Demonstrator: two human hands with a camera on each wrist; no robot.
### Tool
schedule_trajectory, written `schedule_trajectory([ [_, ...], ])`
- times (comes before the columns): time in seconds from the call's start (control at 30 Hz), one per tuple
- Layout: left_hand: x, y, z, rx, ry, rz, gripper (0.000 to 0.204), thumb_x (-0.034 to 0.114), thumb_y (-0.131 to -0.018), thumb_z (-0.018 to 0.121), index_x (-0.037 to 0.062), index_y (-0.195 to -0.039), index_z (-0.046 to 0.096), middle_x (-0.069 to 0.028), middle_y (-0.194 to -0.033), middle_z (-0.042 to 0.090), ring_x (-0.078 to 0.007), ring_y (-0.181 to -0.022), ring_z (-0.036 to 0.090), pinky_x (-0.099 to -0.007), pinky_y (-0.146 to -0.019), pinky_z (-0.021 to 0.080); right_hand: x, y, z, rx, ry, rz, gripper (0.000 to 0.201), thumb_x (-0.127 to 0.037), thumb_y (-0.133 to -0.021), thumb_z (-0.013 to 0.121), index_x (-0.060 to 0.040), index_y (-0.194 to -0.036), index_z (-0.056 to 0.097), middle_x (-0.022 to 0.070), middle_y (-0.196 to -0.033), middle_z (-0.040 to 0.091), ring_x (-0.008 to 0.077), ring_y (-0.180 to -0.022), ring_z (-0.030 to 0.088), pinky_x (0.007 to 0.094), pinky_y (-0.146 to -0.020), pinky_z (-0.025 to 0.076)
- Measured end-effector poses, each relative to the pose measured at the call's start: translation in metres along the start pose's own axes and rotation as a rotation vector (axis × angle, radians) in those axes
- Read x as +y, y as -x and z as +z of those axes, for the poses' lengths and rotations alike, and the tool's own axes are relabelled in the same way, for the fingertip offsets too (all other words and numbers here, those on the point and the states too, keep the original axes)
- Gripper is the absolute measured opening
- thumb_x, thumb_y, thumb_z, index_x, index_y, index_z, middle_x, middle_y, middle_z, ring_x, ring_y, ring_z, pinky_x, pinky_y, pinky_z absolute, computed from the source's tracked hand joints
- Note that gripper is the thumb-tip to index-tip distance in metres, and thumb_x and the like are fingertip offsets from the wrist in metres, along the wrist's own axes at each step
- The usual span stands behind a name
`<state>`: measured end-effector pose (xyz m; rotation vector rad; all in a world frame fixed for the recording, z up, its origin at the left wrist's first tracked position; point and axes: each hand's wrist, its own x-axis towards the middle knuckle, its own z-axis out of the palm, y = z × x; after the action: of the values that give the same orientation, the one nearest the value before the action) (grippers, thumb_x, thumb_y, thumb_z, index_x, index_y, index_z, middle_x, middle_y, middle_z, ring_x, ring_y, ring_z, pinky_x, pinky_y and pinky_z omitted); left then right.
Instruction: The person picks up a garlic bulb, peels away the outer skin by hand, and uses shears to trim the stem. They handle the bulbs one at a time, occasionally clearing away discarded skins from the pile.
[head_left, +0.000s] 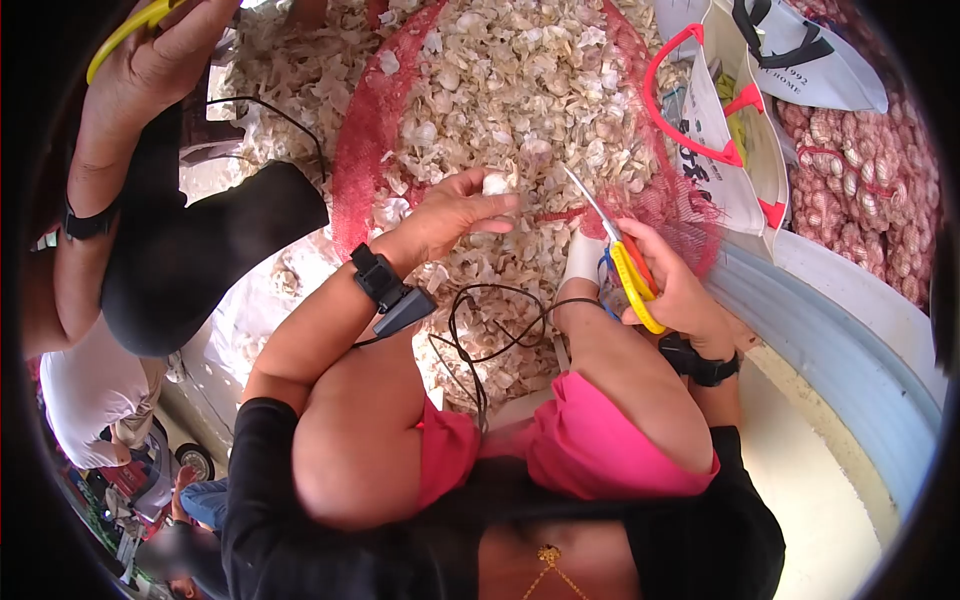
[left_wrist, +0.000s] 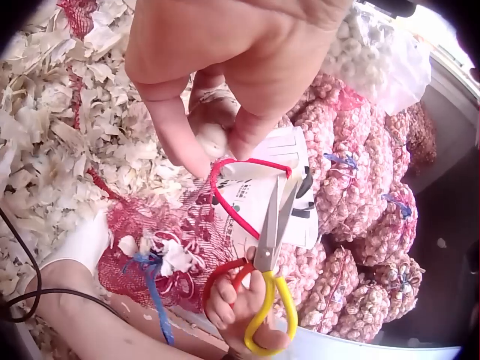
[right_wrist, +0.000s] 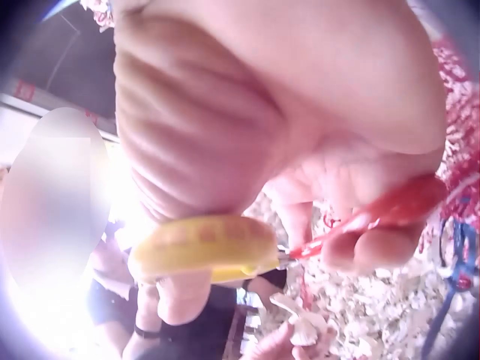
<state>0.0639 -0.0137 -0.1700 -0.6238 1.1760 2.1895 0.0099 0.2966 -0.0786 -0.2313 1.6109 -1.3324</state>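
My left hand (head_left: pixel 445 218) pinches a pale garlic bulb (head_left: pixel 497 184) between thumb and fingers above the heap of skins; the bulb (left_wrist: pixel 212 138) shows between the fingertips in the left wrist view. To its right, my right hand (head_left: pixel 672 285) grips scissors (head_left: pixel 632 270) with one yellow and one red handle, fingers through the loops. In the left wrist view the scissors' blades (left_wrist: pixel 275 219) point up, slightly parted, apart from the bulb. The right wrist view shows the yellow handle (right_wrist: pixel 206 244) around the thumb and the red handle (right_wrist: pixel 375 214) at the fingers.
Garlic skins (head_left: pixel 520 80) lie on and around red netting (head_left: pixel 370 130). A white bag with red handles (head_left: pixel 715 130) and netted garlic (head_left: pixel 860 190) are at the right. A black cable (head_left: pixel 480 290) loops between the knees. Another person's arm (head_left: pixel 105 150) is at the left.
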Motion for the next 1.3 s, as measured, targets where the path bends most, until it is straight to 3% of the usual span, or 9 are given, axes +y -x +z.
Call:
schedule_trajectory([
  [0.17, -0.002, -0.002, 0.007, -0.005, -0.049, 0.027, 0.047, 0.014, -0.09, 0.072, -0.0018, -0.129, 0.051, -0.0072, -0.113, 0.063, -0.0156, -0.103, 0.064, -0.0265, -0.087, 0.058, 0.016, -0.03, 0.004, 0.179, 0.288, -0.006, 0.084, -0.02, -0.06, 0.094, -0.0078, -0.127, 0.045, 0.0022, -0.103, 0.052, 0.017, -0.092, 0.05, 0.0316, -0.083, 0.045],
  [0.4, 0.006, -0.005, 0.027, -0.032, -0.079, -0.011, 0.037, 0.017, -0.089, 0.073, -0.0008, -0.118, 0.059, -0.0064, -0.107, 0.065, -0.0143, -0.096, 0.065, -0.0273, -0.084, 0.059, 0.013, -0.052, 0.026, 0.235, 0.553, -0.084, 0.079, -0.025, -0.06, 0.094, -0.0053, -0.122, 0.048, 0.0107, -0.107, 0.053, 0.0235, -0.094, 0.055, 0.0379, -0.083, 0.049],
  [0.77, -0.002, -0.011, 0.031, -0.023, -0.208, 0.038, 0.035, 0.017, -0.088, 0.075, 0.0004, -0.116, 0.061, -0.0052, -0.103, 0.066, -0.0126, -0.089, 0.066, -0.0265, -0.081, 0.059, 0.026, -0.055, 0.031, 0.27, 0.609, -0.124, 0.039, -0.027, -0.079, 0.081, -0.0022, -0.102, 0.061, 0.0109, -0.071, 0.059, 0.0207, -0.062, 0.057, 0.0341, -0.061, 0.048],
  [0.83, -0.004, -0.014, 0.03, -0.019, -0.214, 0.011, 0.031, 0.017, -0.088, 0.074, 0.0013, -0.112, 0.062, -0.006, -0.101, 0.066, -0.0158, -0.092, 0.067, -0.0276, -0.083, 0.059, 0.044, -0.056, 0.032, 0.37, 0.335, -0.23, 0.032, -0.027, -0.083, 0.077, -0.0021, -0.096, 0.061, 0.0121, -0.066, 0.06, 0.0226, -0.058, 0.058, 0.0344, -0.058, 0.048],
  [0.93, -0.012, -0.018, 0.022, -0.05, -0.039, -0.128, 0.026, 0.015, -0.089, 0.073, 0.0011, -0.108, 0.062, -0.0071, -0.1, 0.064, -0.0211, -0.096, 0.068, -0.0294, -0.085, 0.059, 0.043, -0.045, 0.01, 0.544, 0.434, 0.01, 0.031, -0.027, -0.085, 0.075, -0.002, -0.096, 0.062, 0.014, -0.07, 0.062, 0.0233, -0.061, 0.06, 0.0344, -0.059, 0.048],
  [1.0, -0.016, -0.014, 0.016, -0.045, 0.047, -0.17, 0.024, 0.015, -0.089, 0.071, 0.0015, -0.106, 0.061, -0.0075, -0.101, 0.064, -0.0234, -0.097, 0.068, -0.0306, -0.086, 0.059, 0.069, -0.036, -0.016, 0.627, 0.62, 0.141, 0.031, -0.029, -0.086, 0.07, -0.0042, -0.101, 0.059, 0.0218, -0.078, 0.066, 0.0397, -0.075, 0.067, 0.0468, -0.066, 0.05],
  [1.07, -0.016, -0.013, 0.007, -0.041, 0.128, -0.212, 0.022, 0.015, -0.089, 0.07, 0.0019, -0.105, 0.061, -0.0079, -0.102, 0.063, -0.0257, -0.099, 0.068, -0.0318, -0.086, 0.059, 0.101, -0.023, -0.033, 0.657, 0.952, 0.28, 0.031, -0.026, -0.085, 0.068, -0.0063, -0.104, 0.056, 0.0252, -0.082, 0.065, 0.046, -0.081, 0.064, 0.0535, -0.068, 0.048],
  [1.17, -0.019, -0.015, -0.005, -0.012, 0.21, -0.343, 0.021, 0.017, -0.091, 0.069, 0.0026, -0.104, 0.061, -0.0077, -0.103, 0.064, -0.027, -0.099, 0.068, -0.0333, -0.086, 0.06, 0.1, -0.016, -0.026, 0.562, 0.848, 0.354, 0.034, -0.023, -0.084, 0.068, -0.0087, -0.11, 0.055, 0.0251, -0.083, 0.066, 0.0458, -0.082, 0.065, 0.0543, -0.07, 0.048],
  [1.3, -0.028, -0.022, -0.009, 0.015, 0.179, -0.266, 0.022, 0.02, -0.091, 0.069, 0.0028, -0.102, 0.061, -0.0069, -0.096, 0.064, -0.0259, -0.094, 0.068, -0.0355, -0.081, 0.06, 0.093, -0.051, -0.002, 0.538, 0.63, 0.102, 0.037, -0.025, -0.081, 0.072, -0.0089, -0.111, 0.055, 0.0225, -0.084, 0.067, 0.0433, -0.083, 0.066, 0.0506, -0.071, 0.05],
])
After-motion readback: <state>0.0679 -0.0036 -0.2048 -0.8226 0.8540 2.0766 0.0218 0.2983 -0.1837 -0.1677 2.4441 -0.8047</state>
